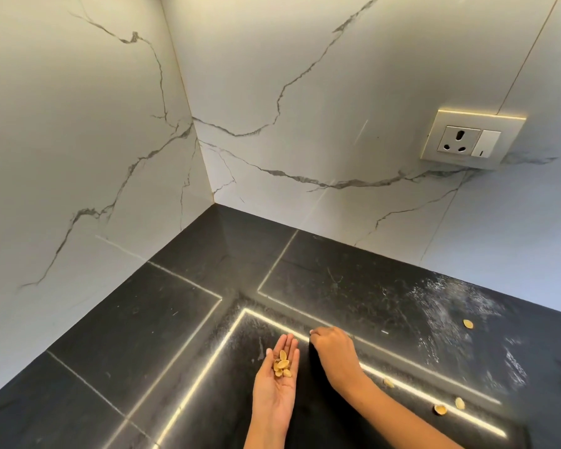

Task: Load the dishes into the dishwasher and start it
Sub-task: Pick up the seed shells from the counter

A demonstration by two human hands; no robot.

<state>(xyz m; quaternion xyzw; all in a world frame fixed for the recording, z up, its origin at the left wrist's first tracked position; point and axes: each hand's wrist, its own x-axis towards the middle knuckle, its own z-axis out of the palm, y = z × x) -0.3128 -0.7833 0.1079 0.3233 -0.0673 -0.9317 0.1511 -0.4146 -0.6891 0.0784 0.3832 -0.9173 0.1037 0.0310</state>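
Observation:
No dishes and no dishwasher are in view. My left hand (277, 380) lies palm up over the black countertop (143, 345), fingers together, cupping several tan nut shells (281, 367). My right hand (332, 353) rests palm down just to its right, fingers curled with the tips pressed on the counter; whether it holds anything is hidden. Loose shells lie on the counter to the right: one far shell (468, 324), one by my right forearm (388, 382), and a pair (440, 409) near the front.
White marble-veined walls meet in a corner (212, 199) behind the counter. A wall socket with a switch (470, 140) sits on the right wall. White dusty smears (450, 312) cover the counter's right part. Bright light strips reflect across the glossy surface.

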